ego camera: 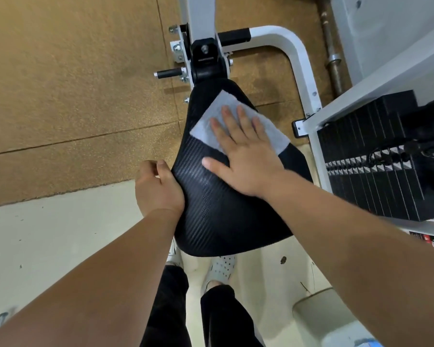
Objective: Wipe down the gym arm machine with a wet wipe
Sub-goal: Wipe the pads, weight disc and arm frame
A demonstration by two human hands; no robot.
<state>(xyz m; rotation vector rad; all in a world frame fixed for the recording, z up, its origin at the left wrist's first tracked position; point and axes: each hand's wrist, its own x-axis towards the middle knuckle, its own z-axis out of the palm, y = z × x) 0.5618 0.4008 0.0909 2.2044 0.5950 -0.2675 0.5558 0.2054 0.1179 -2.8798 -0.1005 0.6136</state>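
Observation:
The gym machine's black textured pad [211,209] fills the middle of the view, fixed to a white frame [296,56] by a black bracket [206,58]. A pale grey wet wipe [211,118] lies flat on the pad's upper part. My right hand [243,156] presses flat on the wipe, fingers spread, thumb resting on the bare pad. My left hand [158,189] grips the pad's left edge, fingers curled around it.
A black weight stack [376,166] in a white frame stands to the right. A steel barbell [332,58] lies on the brown floor at the back. My legs and grey perforated shoes [221,269] show below the pad on a pale floor.

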